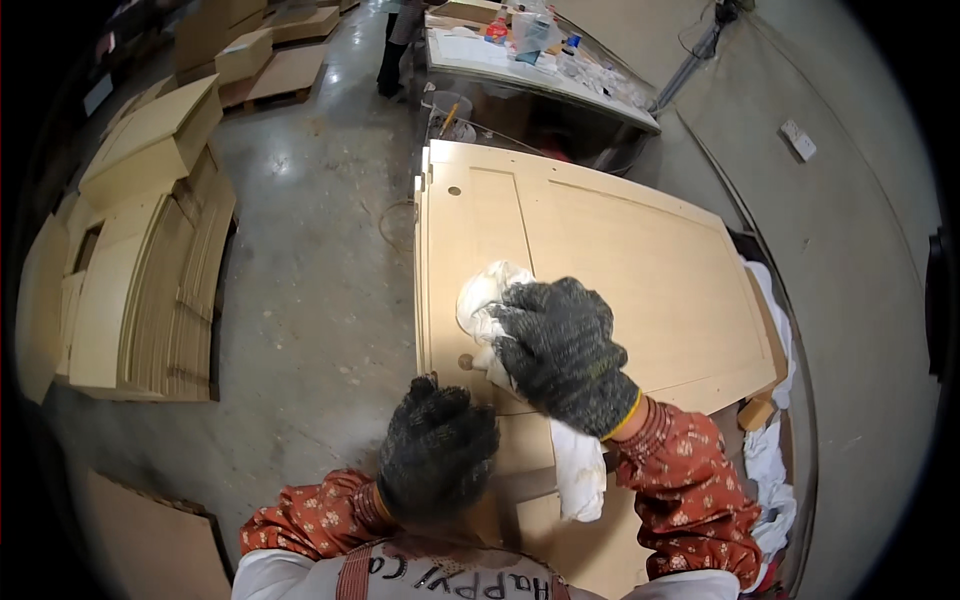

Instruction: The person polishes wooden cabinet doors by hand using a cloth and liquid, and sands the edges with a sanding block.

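A pale wooden door panel with grooved frames and round holes lies flat in front of me, on top of other panels. My right hand, in a dark knitted glove with a yellow cuff, presses a bunched white cloth onto the panel's left part. Close to the panel's near left corner is my left hand, gloved the same way. Its fingers are curled, and what they may hold is hidden. A second white cloth hangs below the near edge, under my right wrist.
Stacked boards stand on the floor at the left, with cartons farther back. Beyond the panel is a cluttered workbench, with a bucket beside it. White rags lie along the right side by the wall. A person stands at the back.
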